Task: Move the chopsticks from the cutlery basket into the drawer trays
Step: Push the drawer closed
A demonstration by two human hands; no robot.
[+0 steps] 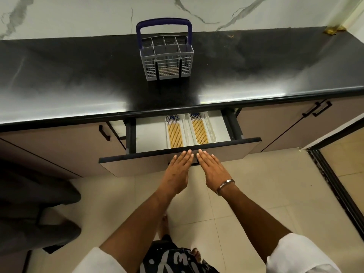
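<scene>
A grey cutlery basket point(167, 58) with a blue handle stands on the black counter; its compartments look empty from above. Below it a drawer point(177, 154) is pulled partway out. Inside lie two white trays point(186, 133), each holding several yellow chopsticks, the left bundle point(175, 134) and the right bundle point(199, 133). My left hand point(177, 170) and my right hand point(212, 170) lie flat side by side, fingers straight, their fingertips against the drawer's front edge. Neither hand holds anything.
The black counter point(78, 79) runs the full width under a marble wall. Cabinet doors with black handles point(104, 133) flank the drawer. A dark chair point(35, 203) stands at the left on the tiled floor. A black door frame point(334, 184) sits at the right.
</scene>
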